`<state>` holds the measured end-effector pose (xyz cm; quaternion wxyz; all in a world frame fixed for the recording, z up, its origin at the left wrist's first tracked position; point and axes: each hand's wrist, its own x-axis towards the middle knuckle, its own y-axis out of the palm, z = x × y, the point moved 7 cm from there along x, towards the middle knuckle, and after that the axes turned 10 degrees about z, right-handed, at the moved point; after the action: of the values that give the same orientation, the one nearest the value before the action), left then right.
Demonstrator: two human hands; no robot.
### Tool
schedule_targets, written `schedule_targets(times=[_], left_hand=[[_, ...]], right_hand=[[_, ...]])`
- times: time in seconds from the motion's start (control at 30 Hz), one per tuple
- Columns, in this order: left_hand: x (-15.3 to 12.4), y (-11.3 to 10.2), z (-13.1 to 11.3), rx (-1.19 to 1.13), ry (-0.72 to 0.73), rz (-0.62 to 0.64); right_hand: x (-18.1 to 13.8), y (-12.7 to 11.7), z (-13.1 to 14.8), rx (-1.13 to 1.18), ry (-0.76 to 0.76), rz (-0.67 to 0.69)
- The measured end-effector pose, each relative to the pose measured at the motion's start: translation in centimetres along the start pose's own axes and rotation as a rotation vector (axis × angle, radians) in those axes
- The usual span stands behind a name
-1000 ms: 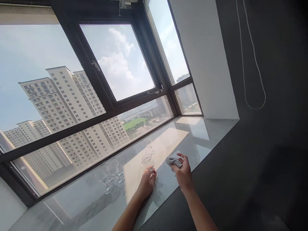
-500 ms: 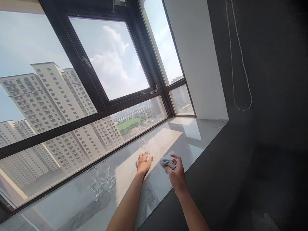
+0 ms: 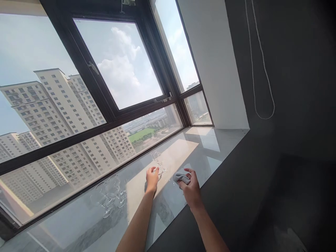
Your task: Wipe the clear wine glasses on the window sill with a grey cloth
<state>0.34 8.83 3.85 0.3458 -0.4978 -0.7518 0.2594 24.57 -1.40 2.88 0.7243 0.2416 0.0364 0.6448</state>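
A clear stemmed glass (image 3: 156, 158) stands upright on the pale stone window sill (image 3: 181, 157). Just left of its foot is my left hand (image 3: 152, 180), its fingers loosely bent and slightly apart, holding nothing that I can see. My right hand (image 3: 193, 189) grips a bunched grey cloth (image 3: 181, 177) above the sill, to the right of the glass. Small bright spots show on the sill between the cloth and my left hand. Farther left, several more clear stemmed glasses (image 3: 108, 199) stand close together.
Dark-framed windows (image 3: 112, 119) rise along the back of the sill. The sill's front edge (image 3: 223, 162) runs diagonally on the right. A looped blind cord (image 3: 265, 117) hangs against the dark wall. Sunlit patches and reflections cover parts of the stone.
My left hand has come away from the glass's lower part and shifted slightly left; the glass stays standing. My right hand with the cloth has hardly moved.
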Motion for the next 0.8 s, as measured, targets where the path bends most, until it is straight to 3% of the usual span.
schedule_targets(times=[0.07,0.23,0.3,0.37,0.43,0.5,0.57,0.67,0.8], left_hand=[[-2.1,-2.3,0.7,-0.038,0.041,-0.075],[-8.9,-10.1,1.2,0.022,0.394,-0.393],[-11.0,-13.5,2.9,0.058,0.378,-0.576],[-12.7,-16.8,5.7,0.056,0.269,-0.814],[-13.6,-19.2,8.7,0.012,0.161,-0.97],[-13.3,-20.1,11.2,-0.113,0.108,-0.966],[-12.1,-19.8,13.1,-0.276,0.067,-0.852],[-10.1,-17.8,14.9,-0.429,-0.062,-0.66],[-8.3,-15.3,16.1,-0.426,-0.255,-0.491]], right_hand=[[0.0,0.2,-0.2,0.011,0.014,0.018],[-0.1,0.4,-0.9,0.017,0.045,0.05],[-0.2,0.3,-1.2,-0.009,0.06,0.055],[-0.2,0.2,-1.3,-0.027,0.065,0.066],[-0.3,0.0,-1.3,-0.048,0.067,0.078],[-0.4,-0.1,-1.2,-0.074,0.067,0.092],[-0.4,-0.2,-1.2,-0.087,0.061,0.105],[-0.3,0.0,-1.2,-0.08,0.051,0.096],[-0.3,0.6,-1.3,-0.054,0.04,0.088]])
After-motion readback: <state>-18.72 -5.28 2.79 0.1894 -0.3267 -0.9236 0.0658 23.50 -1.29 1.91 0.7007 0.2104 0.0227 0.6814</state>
